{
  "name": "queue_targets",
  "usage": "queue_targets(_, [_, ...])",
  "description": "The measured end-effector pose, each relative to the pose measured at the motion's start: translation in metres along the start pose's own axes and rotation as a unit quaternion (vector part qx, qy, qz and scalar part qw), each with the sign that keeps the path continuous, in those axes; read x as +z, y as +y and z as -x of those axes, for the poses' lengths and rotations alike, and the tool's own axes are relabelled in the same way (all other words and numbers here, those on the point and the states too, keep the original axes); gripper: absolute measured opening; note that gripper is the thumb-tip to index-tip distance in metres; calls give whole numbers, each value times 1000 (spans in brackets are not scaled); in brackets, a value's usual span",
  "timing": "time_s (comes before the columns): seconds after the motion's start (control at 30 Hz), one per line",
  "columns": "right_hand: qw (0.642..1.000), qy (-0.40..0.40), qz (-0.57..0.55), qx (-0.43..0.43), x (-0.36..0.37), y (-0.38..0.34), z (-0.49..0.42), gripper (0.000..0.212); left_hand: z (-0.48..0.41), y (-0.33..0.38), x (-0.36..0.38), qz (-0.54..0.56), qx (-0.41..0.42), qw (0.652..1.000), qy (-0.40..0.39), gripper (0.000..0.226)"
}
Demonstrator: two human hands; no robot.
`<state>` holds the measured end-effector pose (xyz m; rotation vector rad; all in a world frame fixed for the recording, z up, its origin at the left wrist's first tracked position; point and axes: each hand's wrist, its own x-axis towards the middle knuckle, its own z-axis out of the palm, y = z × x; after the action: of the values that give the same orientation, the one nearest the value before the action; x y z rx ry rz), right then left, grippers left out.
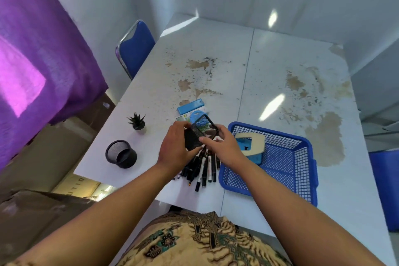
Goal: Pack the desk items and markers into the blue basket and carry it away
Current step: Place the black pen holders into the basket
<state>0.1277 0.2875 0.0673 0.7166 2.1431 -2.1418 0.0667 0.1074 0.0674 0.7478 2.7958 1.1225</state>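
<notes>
My left hand (176, 144) and my right hand (222, 147) both grip a black mesh holder (199, 133), tilted above the table. Under my hands lies a pile of several black and white markers (204, 169). The blue basket (287, 157) stands to the right on the table, with a beige and blue hole punch (250, 143) inside at its left end. A round black mesh cup (121, 154) and a small potted plant (138, 123) stand to the left. Behind the holder lie a blue flat case (190, 107) and a light-blue item (195, 115), partly hidden.
The white table (269, 75) has worn brown patches across its far half. A blue chair (135, 47) stands at the far left edge. A purple curtain (38, 60) hangs on the left. A blue bin (386, 190) is on the floor at the right.
</notes>
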Motion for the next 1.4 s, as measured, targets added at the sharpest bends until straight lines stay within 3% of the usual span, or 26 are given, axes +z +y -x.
queue_targets(0.13, [998,61,-9,-23,-39,0,14,56,-4,14,29,11,19,997,-70,105])
queue_targets(0.27, [996,84,-32,-21,-80,6,31,55,-6,27,52,12,19,979,-204,132])
queue_targets(0.4, [998,63,15,-10,-113,16,54,67,-3,38,66,-21,-26,935,-354,147])
queue_targets(0.57, [996,16,90,25,-140,31,75,69,-5,31,80,-67,3,899,-434,151])
queue_targets(0.83, [968,-5,249,30,-141,45,83,89,-3,37,90,-77,18,894,-441,139])
queue_targets(1.1, [949,-47,311,26,-119,55,66,77,5,35,94,-74,-5,893,-445,139])
queue_targets(1.4, [922,-52,385,11,-113,65,52,92,11,25,103,-69,-7,902,-426,143])
